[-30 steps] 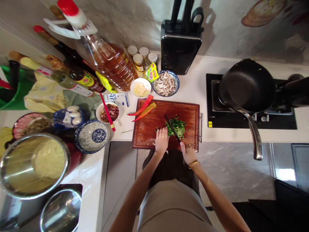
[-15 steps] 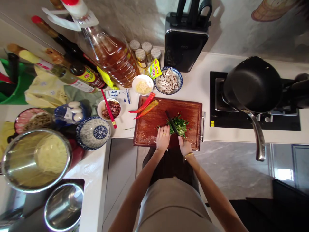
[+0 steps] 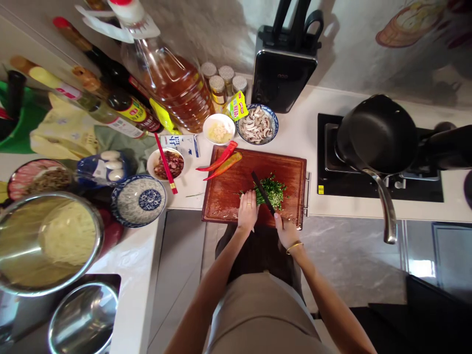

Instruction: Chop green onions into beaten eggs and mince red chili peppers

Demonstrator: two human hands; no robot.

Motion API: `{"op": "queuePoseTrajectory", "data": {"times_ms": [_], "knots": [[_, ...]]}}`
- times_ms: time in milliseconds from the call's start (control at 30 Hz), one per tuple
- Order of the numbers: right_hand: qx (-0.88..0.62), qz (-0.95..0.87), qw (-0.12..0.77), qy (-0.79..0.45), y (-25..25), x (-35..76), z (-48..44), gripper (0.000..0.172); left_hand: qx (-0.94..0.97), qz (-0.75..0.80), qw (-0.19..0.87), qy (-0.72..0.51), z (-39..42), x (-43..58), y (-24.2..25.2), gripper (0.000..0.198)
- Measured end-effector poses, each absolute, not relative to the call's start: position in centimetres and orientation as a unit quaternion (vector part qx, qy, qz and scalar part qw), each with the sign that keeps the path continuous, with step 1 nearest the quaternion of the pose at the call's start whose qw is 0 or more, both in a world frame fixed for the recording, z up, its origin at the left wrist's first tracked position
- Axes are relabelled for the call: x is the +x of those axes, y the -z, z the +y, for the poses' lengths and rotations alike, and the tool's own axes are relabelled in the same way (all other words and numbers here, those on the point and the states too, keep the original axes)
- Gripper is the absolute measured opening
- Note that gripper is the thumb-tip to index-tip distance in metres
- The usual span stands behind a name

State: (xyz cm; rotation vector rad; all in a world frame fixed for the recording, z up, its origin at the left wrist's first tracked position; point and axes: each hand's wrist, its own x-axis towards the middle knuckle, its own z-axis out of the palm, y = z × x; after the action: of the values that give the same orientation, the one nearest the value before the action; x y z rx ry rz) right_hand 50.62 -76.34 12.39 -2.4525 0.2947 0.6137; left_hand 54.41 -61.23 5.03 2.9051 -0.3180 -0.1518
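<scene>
On the wooden cutting board [image 3: 219,199], my left hand [image 3: 248,209] is closed over a bunch of scallions [image 3: 259,197], fingers bent close to the blade. My right hand [image 3: 285,230] grips the handle of a dark knife [image 3: 262,189], whose blade slants across the scallions just right of my left fingers. Chopped scallions [image 3: 278,189] lie in a loose pile on the blade's right side. A red chili pepper [image 3: 223,156] and an orange chili pepper [image 3: 225,165] rest at the board's upper left corner.
Behind the board stand a bowl of sliced mushrooms [image 3: 257,125], a bowl of minced garlic [image 3: 219,132] and a knife block [image 3: 283,73]. To the left are a bowl of chopped meat [image 3: 173,164] with red chopsticks and a patterned bowl [image 3: 127,201]. A black pan [image 3: 381,135] sits on the stove at right.
My right hand and the knife handle have shifted slightly down and to the right. My left hand stays on the scallions. The whole view has moved a little.
</scene>
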Motion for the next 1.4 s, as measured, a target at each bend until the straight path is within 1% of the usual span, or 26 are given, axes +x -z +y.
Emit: {"op": "queuePoseTrajectory", "data": {"times_ms": [133,233,300,367,500,567,700,800,967,1067,1133,1233,1400], "knots": [[-0.911,0.115,0.295,-0.264,-11.8,50.4,-76.2,0.064,0.987,-0.107,0.11,0.05,-61.3,54.5,-4.9,0.052],[-0.904,0.143,0.264,-0.303,-10.5,50.8,-75.5,0.065,0.986,-0.106,0.118,0.054,-61.3,54.5,-4.8,0.052],[-0.905,0.158,0.253,-0.303,-9.4,51.3,-75.0,0.064,0.985,-0.107,0.122,0.055,-61.2,54.6,-4.9,0.053],[-0.902,0.158,0.282,-0.287,-8.4,51.7,-74.8,0.064,0.984,-0.11,0.128,0.052,-61.1,54.6,-5.3,0.055],[-0.873,0.167,0.376,-0.264,-8.2,52.2,-75.6,0.071,0.982,-0.115,0.145,0.047,-60.8,55.0,-6.8,0.063],[-0.865,0.181,0.398,-0.245,-8.8,52.3,-76.3,0.071,0.981,-0.111,0.153,0.052,-60.6,55.3,-7.7,0.068],[-0.862,0.193,0.414,-0.221,-10.5,52.2,-77.2,0.069,0.979,-0.115,0.158,0.056,-59.9,55.8,-8.5,0.075],[-0.873,0.173,0.398,-0.22,-11.5,51.7,-77.3,0.068,0.978,-0.141,0.146,0.042,-59.3,55.8,-8.5,0.072],[-0.902,0.136,0.331,-0.244,-11.7,50.1,-76.3,0.06,0.977,-0.173,0.117,0.036,-58.7,55.5,-7.7,0.06],[-0.906,0.134,0.334,-0.225,-11.3,49.1,-75.7,0.053,0.98,-0.171,0.09,0.044,-58.9,55.1,-7.1,0.059],[-0.903,0.141,0.34,-0.22,-11.2,48.9,-75.6,0.052,0.983,-0.162,0.072,0.051,-59.2,54.9,-6.6,0.058],[-0.895,0.148,0.339,-0.249,-11.2,49.3,-75.8,0.053,0.985,-0.151,0.054,0.062,-59.5,54.6,-5.9,0.057],[-0.882,0.174,0.307,-0.311,-9.6,51.5,-75.3,0.063,0.984,-0.149,0.056,0.074,-59.7,54.7,-5.7,0.055]]}}
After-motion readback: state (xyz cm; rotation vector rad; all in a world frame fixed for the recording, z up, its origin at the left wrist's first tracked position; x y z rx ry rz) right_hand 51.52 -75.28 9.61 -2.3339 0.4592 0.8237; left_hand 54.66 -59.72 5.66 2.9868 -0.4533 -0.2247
